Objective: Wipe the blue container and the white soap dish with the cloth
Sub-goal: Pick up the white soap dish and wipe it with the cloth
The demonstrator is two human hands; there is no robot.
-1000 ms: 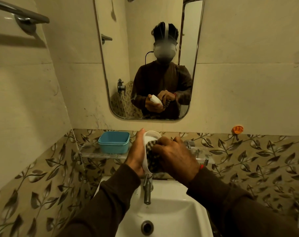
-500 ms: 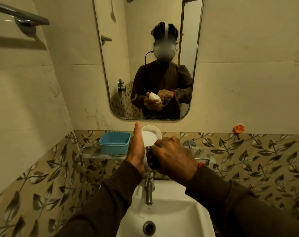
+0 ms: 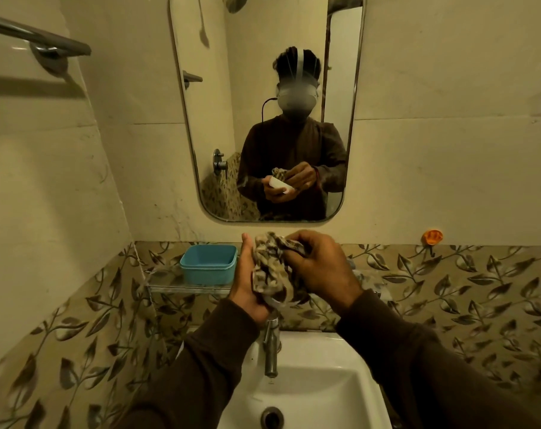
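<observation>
My left hand (image 3: 246,283) holds the white soap dish (image 3: 273,301) upright above the tap; only a sliver of its lower rim shows, the rest is covered by the cloth. My right hand (image 3: 320,267) grips the patterned brown cloth (image 3: 270,267) and presses it against the dish. The mirror reflection shows the white dish in one hand and the cloth bunched on top of it. The blue container (image 3: 208,263) stands open on the glass shelf (image 3: 185,287), just left of my left hand and apart from it.
A white sink (image 3: 318,394) with a metal tap (image 3: 270,351) is right below my hands. A mirror (image 3: 263,103) hangs on the wall ahead. A metal towel bar (image 3: 37,38) is at upper left, an orange hook (image 3: 432,236) at right.
The cloth has spread up over the dish, which showed white at its top before and is now almost hidden. My right hand has shifted upward with the cloth.
</observation>
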